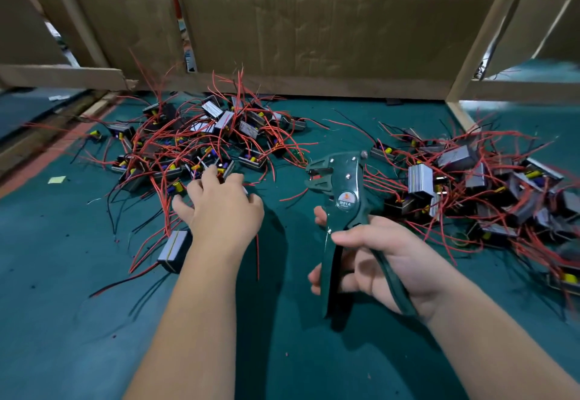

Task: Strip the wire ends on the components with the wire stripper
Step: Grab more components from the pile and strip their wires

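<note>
A person's two bare arms reach over a dark green counter [78,321]. The left hand [224,208], thumb spread wide, rests palm down on the near edge of a left pile of components [201,135], small grey boxes tangled in red and black wires. The right hand [386,261] grips the handles of a green wire stripper [343,201], head pointing up and left. A right pile of components [470,186] lies beside it. One loose component [174,250] sits near the left wrist. Cardboard sheets [314,22] stand behind.
</note>
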Action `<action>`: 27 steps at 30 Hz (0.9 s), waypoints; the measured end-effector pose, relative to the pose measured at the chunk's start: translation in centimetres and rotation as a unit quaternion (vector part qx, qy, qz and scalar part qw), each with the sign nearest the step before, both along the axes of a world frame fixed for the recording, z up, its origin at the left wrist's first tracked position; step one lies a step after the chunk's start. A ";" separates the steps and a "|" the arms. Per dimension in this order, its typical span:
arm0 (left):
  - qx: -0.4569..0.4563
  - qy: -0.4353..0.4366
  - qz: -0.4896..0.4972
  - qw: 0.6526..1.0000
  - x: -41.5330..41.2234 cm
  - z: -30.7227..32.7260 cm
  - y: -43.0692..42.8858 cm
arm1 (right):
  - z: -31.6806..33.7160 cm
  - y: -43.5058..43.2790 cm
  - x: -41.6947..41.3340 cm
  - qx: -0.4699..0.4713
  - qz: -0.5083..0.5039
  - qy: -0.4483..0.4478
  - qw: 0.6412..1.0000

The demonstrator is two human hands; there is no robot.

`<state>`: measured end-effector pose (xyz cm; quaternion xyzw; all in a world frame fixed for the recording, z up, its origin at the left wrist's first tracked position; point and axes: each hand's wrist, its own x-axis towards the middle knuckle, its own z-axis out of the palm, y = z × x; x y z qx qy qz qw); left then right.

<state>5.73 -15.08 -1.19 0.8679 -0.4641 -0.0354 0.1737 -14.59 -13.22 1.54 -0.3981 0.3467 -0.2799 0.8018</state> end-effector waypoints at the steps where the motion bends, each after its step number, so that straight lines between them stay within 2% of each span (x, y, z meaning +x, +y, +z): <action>1: -0.003 -0.004 0.001 1.000 0.1 0.0 0.0 | -0.1 -0.1 0.0 0.000 -0.003 0.004 1.000; 4: -0.013 0.001 0.006 1.000 0.2 0.2 -0.2 | 0.0 -0.2 -0.4 -0.050 -0.031 0.006 0.998; 6: -0.012 0.002 0.006 1.000 0.3 0.2 -0.2 | 0.4 -0.4 -0.8 -0.118 -0.074 -0.044 0.989; 8: -0.009 0.000 0.002 1.000 0.3 0.2 -0.3 | 0.8 -0.7 -1.5 -0.212 -0.126 -0.080 0.966; 11: -0.009 0.003 0.004 1.000 0.2 0.3 -0.2 | 1.5 -1.3 -2.4 -0.309 -0.207 -0.065 0.926; 16: -0.047 0.011 0.022 0.999 0.1 0.8 -0.2 | 1.4 -1.3 -2.8 -0.230 -0.243 -0.067 0.940; 19: -0.126 0.017 -0.005 0.992 -0.2 1.2 -0.1 | 1.3 -1.0 -2.6 -0.207 -0.239 -0.070 0.946; 22: -0.237 0.022 -0.067 0.969 -0.5 1.5 0.1 | 1.3 -0.8 -2.4 -0.160 -0.192 -0.100 0.963; 24: -0.302 0.069 -0.137 0.941 -1.0 1.8 0.2 | 1.2 -0.7 -2.4 -0.124 -0.131 -0.116 0.977; 26: -0.330 0.102 -0.181 0.921 -1.4 2.1 0.3 | 1.1 -0.6 -2.3 -0.096 -0.086 -0.129 0.983; 27: -0.323 0.102 -0.189 0.922 -1.5 2.2 0.3 | 1.1 -0.6 -2.2 -0.083 -0.079 -0.133 0.984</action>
